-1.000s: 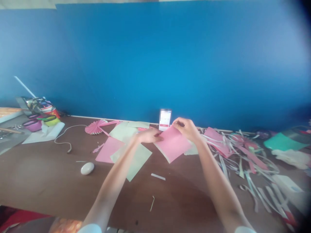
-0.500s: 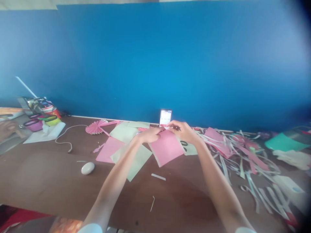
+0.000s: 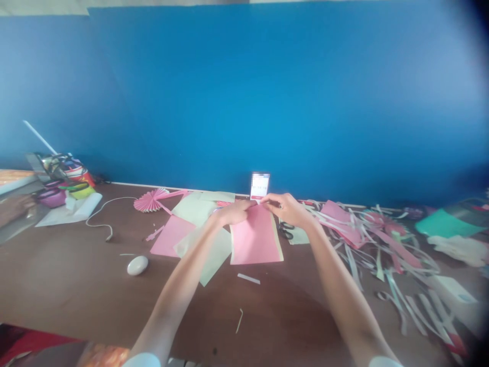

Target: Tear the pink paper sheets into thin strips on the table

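Observation:
A pink sheet (image 3: 256, 239) with pale strips along its side edges lies in front of me, its near edge roughly level. My left hand (image 3: 237, 211) is closed at its upper left corner, fingertips on the paper. At the upper right corner my right hand (image 3: 286, 208) pinches the far edge between thumb and fingers. Just behind the fingertips stands a phone (image 3: 260, 185) with a lit screen. Black scissor handles (image 3: 286, 230) show beside the sheet's right edge, over a pale green paper (image 3: 300, 235).
Pale green sheets (image 3: 216, 260), a pink sheet (image 3: 172, 235) and a pleated pink fan (image 3: 151, 200) lie left. Farther left are a white mouse (image 3: 137, 265) and another person's hand (image 3: 17, 208). Tangled paper strips (image 3: 353, 265) cover the right side.
The pink sheet has turned from a slanted position to nearly straight, exposing more of the scissor handles. My right hand has shifted slightly, fingers closer to the sheet's far edge.

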The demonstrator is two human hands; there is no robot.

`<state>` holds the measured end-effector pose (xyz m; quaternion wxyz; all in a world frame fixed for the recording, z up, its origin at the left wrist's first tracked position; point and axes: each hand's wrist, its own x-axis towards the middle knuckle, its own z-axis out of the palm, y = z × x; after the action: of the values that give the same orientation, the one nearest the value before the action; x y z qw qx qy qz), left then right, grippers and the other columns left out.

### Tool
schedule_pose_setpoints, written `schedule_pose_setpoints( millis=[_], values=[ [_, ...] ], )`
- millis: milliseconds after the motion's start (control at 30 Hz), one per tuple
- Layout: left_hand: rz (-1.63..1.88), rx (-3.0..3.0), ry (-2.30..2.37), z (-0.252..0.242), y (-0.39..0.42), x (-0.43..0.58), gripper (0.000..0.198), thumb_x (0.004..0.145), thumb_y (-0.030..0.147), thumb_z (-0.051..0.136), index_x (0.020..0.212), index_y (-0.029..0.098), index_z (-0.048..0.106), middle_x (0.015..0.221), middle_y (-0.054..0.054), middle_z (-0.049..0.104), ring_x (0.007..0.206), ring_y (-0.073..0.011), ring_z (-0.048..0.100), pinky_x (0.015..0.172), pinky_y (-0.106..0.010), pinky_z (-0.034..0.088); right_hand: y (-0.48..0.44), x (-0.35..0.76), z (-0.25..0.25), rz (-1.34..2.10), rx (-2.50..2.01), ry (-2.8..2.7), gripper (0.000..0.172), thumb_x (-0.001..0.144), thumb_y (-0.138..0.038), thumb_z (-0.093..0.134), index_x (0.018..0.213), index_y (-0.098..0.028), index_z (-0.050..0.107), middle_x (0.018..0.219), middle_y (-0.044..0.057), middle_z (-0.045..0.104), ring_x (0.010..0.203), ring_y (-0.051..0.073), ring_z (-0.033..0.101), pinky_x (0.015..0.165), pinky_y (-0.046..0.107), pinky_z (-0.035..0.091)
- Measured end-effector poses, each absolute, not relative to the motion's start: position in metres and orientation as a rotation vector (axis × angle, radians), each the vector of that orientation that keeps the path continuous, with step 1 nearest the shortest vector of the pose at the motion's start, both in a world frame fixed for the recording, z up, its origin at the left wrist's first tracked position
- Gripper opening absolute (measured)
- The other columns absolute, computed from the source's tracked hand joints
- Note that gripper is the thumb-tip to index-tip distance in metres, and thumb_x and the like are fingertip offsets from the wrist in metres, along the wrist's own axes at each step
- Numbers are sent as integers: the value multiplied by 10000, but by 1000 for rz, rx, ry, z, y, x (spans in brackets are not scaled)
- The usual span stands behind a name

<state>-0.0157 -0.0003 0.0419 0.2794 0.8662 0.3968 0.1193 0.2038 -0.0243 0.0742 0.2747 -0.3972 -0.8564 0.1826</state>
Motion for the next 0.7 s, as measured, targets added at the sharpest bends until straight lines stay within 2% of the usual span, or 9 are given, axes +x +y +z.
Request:
schedule_pose_setpoints(
  millis=[167,300,467,700],
  values=[
    [321,2314,1103,39,2,-16,630,765,47,327,1369,215,386,1400,-64,429,1236,-232,440,995,-345,365,-22,204,70,473,-1069,-2268,252,869,-312,445,966,-236,665,732,-4,666,498,118,471,524,241,342],
    [286,2324,1097,37,3,-17,617,763,53,343,1356,211,404,1388,-67,444,1217,-229,459,986,-332,368,-24,204,73,528,-1052,-2291,243,847,-300,460,948,-233,671,783,4,679,526,124,496,535,246,363],
    [269,2311,1131,36,3,-17,584,769,75,356,1330,221,436,1353,-68,484,1176,-236,488,931,-315,396,-26,204,75,637,-1025,-2355,241,781,-220,484,933,-227,671,810,17,689,612,145,551,562,248,394],
    [210,2311,1083,43,0,-14,577,751,113,382,1313,231,443,1263,-60,556,1048,-227,560,813,-268,421,-24,203,73,566,-1037,-2281,250,772,-173,453,880,-207,676,817,11,687,617,134,552,573,244,391]
  ],
)
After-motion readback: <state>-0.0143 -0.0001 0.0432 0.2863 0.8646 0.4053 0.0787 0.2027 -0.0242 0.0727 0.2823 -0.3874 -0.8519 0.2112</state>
